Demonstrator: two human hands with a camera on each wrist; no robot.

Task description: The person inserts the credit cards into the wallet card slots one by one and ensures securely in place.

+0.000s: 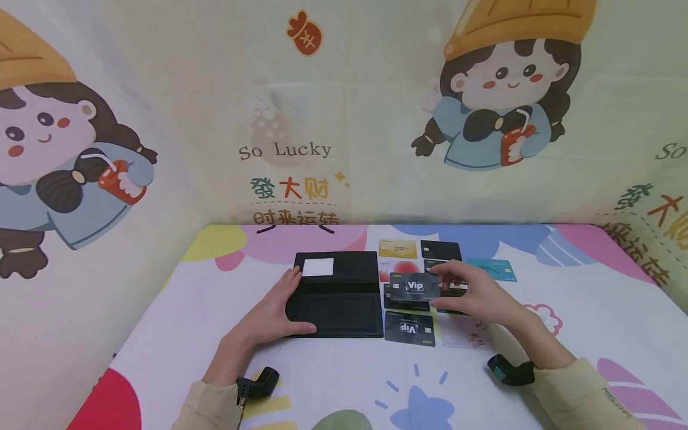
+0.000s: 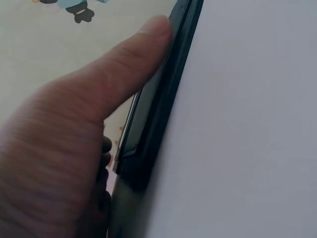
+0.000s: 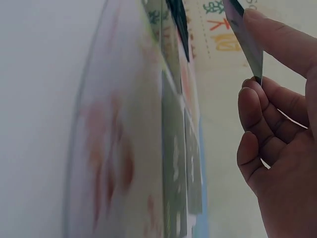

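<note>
fingers (image 1: 448, 276) of the right hand (image 1: 473, 295) pinch a dark vip card (image 1: 415, 287), long axis level, just right of the open black wallet (image 1: 335, 295); left hand (image 1: 274, 310), nearer, rests flat, spread on it.

The left hand (image 1: 276, 310) lies flat, palm down, fingers straight and together, thumb (image 2: 124, 59) stretched along the left edge of the black wallet (image 1: 335, 295). Its forearm runs back toward the body in a beige sleeve, a dark wrist camera strapped at the cuff. To the right of the wallet, the right hand (image 1: 475, 292) is raised a little, fingers (image 3: 262, 119) curled, pinching a dark card (image 1: 415, 286) between thumb and fingertips. Its wrist also carries a dark camera.
</note>
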